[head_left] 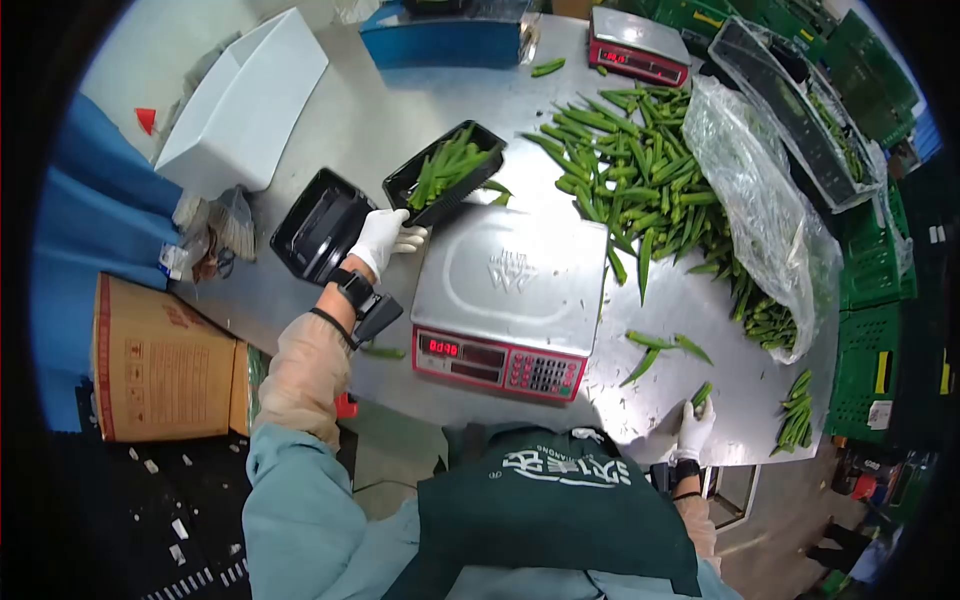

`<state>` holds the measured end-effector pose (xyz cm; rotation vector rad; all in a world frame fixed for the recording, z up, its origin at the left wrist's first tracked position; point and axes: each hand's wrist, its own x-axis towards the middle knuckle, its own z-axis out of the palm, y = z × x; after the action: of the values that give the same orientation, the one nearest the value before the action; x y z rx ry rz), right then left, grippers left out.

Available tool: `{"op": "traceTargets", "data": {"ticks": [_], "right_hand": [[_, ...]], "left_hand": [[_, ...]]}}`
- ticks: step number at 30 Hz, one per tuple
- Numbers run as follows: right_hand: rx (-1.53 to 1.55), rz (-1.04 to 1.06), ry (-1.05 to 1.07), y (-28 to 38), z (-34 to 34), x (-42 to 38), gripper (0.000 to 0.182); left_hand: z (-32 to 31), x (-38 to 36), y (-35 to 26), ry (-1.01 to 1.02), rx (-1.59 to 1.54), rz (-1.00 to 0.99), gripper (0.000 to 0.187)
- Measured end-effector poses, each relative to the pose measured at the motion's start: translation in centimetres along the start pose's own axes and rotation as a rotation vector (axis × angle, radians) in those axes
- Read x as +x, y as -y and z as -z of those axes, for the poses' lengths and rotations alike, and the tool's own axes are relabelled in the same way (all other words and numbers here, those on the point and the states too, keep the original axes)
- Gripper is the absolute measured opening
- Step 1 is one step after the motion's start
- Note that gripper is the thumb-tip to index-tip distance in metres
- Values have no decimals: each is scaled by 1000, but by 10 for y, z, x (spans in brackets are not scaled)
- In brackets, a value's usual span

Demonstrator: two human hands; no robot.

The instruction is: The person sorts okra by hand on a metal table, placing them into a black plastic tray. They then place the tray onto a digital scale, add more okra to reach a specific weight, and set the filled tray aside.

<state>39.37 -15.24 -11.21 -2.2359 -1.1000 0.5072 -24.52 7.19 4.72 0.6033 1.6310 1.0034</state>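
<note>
My left hand (378,243), in a white glove, grips the near corner of a black plastic tray (432,214), thumb over the rim. Green okra pods (450,165) lie in that tray, which is tilted behind the scale. Just left of the hand stands a stack of black trays (322,225). My right hand (695,432), also gloved, is closed around a small okra pod (702,394) at the table's near edge. Between the hands sits a digital scale (510,270) with a bare steel plate and lit red digits. A few loose okra pods (655,345) lie right of it.
A large heap of okra (640,170) spreads over the steel table (400,90), partly beneath clear plastic film (750,190). A second scale (638,45), a blue box (445,38) and a white bin (245,100) stand farther back. Green crates (865,350) line the right; a cardboard box (165,360) stands left.
</note>
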Motion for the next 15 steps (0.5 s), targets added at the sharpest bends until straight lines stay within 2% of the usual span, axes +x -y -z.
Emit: {"op": "traceTargets", "data": {"ticks": [5, 7, 9, 10, 11, 13, 14, 15], "right_hand": [[-42, -76, -45, 4, -7, 3, 59], [-92, -97, -59, 5, -8, 1, 59], [-77, -70, -85, -3, -10, 2, 58], [-87, -74, -74, -1, -8, 1, 57], [-98, -76, -60, 1, -5, 1, 57], [-59, -82, -46, 0, -4, 3, 55], [-37, -86, -33, 0, -5, 2, 54], [-45, -88, -46, -1, -7, 1, 53]], "left_hand": [[-3, 121, -20, -194, -122, 34, 27], [-1, 156, -23, -207, -130, 61, 30], [14, 213, -3, -161, -291, 29, 32], [22, 245, 9, -260, -257, 77, 36], [25, 241, 2, -154, -298, 153, 40], [12, 192, -19, -144, -260, -71, 48], [13, 180, -20, -227, -74, -249, 59], [13, 149, -23, -310, 34, -467, 62]]}}
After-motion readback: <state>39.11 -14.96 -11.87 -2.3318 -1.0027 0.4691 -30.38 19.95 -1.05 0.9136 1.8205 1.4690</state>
